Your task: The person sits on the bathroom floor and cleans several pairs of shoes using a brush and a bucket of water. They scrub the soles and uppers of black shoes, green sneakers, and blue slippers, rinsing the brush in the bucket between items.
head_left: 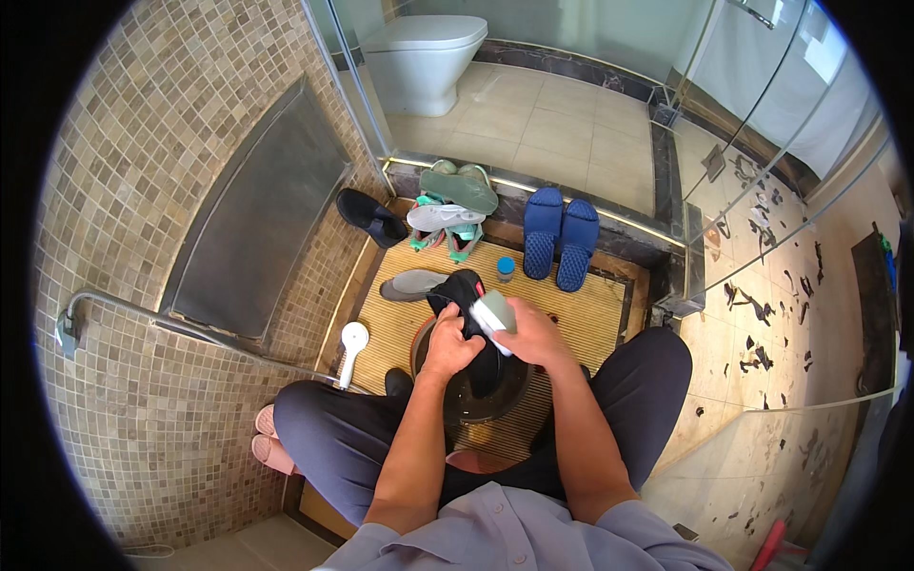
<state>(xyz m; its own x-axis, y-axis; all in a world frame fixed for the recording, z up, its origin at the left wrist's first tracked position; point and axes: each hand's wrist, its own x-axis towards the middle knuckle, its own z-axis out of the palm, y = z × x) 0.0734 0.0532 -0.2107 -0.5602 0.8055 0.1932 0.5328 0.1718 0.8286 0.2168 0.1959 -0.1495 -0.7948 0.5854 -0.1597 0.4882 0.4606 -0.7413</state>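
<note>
A black shoe (487, 369) with a small red tag is tilted over a dark round basin (490, 407) between my legs. My left hand (449, 344) is closed around the shoe's near left side. In my right hand (533, 333) is a pale scrubbing brush (494, 312), blurred at its edge and held against or just over the shoe; contact cannot be made out. Just beyond the shoe lies a grey insole or shoe (411, 285), partly covered by it. A small blue-capped jar (506, 267) stands right of the shoe's far end.
A white shower head (353, 343) lies at left on the slatted mat. Stacked shoes (452, 214), a black shoe (371, 217) and blue slippers (562, 238) line the raised ledge. Glass panels (752, 190) enclose the right side. Pink slippers (271, 443) sit behind my left knee.
</note>
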